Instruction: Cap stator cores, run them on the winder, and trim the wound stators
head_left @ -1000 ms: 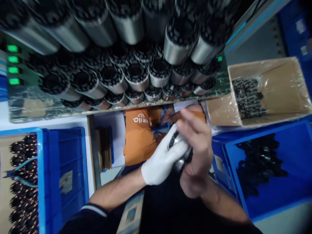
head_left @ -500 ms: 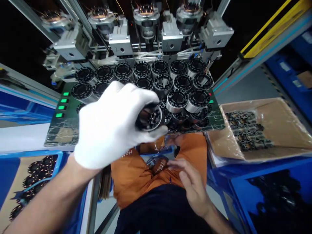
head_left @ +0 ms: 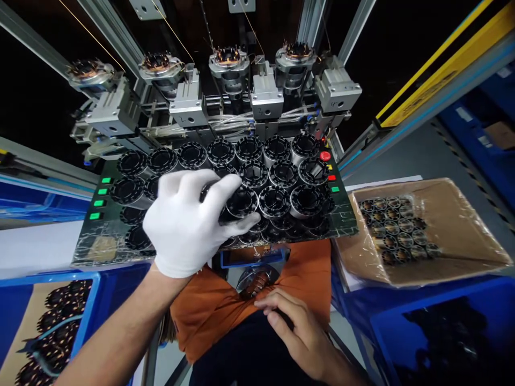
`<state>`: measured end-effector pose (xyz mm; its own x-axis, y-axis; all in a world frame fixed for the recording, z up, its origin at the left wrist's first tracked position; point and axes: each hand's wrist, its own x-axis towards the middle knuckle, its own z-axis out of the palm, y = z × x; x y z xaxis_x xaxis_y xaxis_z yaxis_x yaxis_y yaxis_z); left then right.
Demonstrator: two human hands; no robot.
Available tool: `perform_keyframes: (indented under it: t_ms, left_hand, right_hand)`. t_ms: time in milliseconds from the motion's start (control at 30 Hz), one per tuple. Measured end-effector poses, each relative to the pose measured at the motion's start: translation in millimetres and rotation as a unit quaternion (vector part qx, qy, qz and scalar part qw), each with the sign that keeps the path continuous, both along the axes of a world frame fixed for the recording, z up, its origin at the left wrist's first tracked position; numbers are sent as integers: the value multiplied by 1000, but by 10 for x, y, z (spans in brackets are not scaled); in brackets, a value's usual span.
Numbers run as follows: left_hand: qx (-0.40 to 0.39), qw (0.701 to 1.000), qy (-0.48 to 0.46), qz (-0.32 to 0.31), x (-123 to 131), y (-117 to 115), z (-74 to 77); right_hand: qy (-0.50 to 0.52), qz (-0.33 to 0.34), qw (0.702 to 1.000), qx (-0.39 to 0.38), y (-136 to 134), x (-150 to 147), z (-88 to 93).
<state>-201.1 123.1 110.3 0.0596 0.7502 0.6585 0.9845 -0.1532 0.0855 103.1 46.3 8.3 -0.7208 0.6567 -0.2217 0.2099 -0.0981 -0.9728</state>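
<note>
1. The black-rimmed, silver-walled metal cylinder (head_left: 242, 201) stands on the upper layer of stacked cylinders, at the left end of a short front row and just beside its neighbour, a matching open-topped cylinder (head_left: 274, 201). Its long axis looks close to upright, with the mouth facing up.
2. The left hand, in a white knit glove (head_left: 185, 220), is by far the nearer. The cylinder lies to the right of its palm, between index finger and thumb: the index finger runs along the far-left side, and the thumb reaches across the near side of the rim.
3. Those fingers are spread apart around the cylinder; whether they press on its wall or only straddle it, I cannot tell.
4. The bare right hand (head_left: 300, 332) is well apart from the stack, over the orange cloth on the lap (head_left: 308, 273). Its fingers are loosely bent, with nothing seen in them.
5. The dark green, cracked-surface worktop (head_left: 344, 219) carries the stack.
6. Half a second ago the gloved fingers held a cylinder tilted, its mouth towards the camera; now the one between them stands level with the row. Where two cylinders stood at the upper front, three now do.
</note>
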Motion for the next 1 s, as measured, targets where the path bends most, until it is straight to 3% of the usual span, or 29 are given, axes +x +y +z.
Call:
perform_keyframes:
  t_ms: [133,267,367,567,700,833,1000]
  left_hand:
    - [76,996,-2,39,-77,-261,-54]
    - [16,995,-48,84,-142,-621,-144]
    - [-26,992,-64,105,-104,-789,-230]
    - [-43,985,-138,95,59,-997,-267]
    - [-37,979,-154,125,-40,-1364,-313]
    - [-24,970,-170,169,-201,-1617,-314]
    - [25,972,-157,173,-259,-1466,-299]
  right_hand:
    - [-30,49,998,-3,58,-15,67]
    - [-34,55,997,40,220,-61,250]
    - [-3,35,987,158,426,-157,460]
    - [91,4,918,387,895,-524,956]
    - [28,-25,842,538,1207,-790,1244]
    - [-73,1,801,594,1465,-940,1348]
    - [-94,13,781,617,1549,-1021,1340]
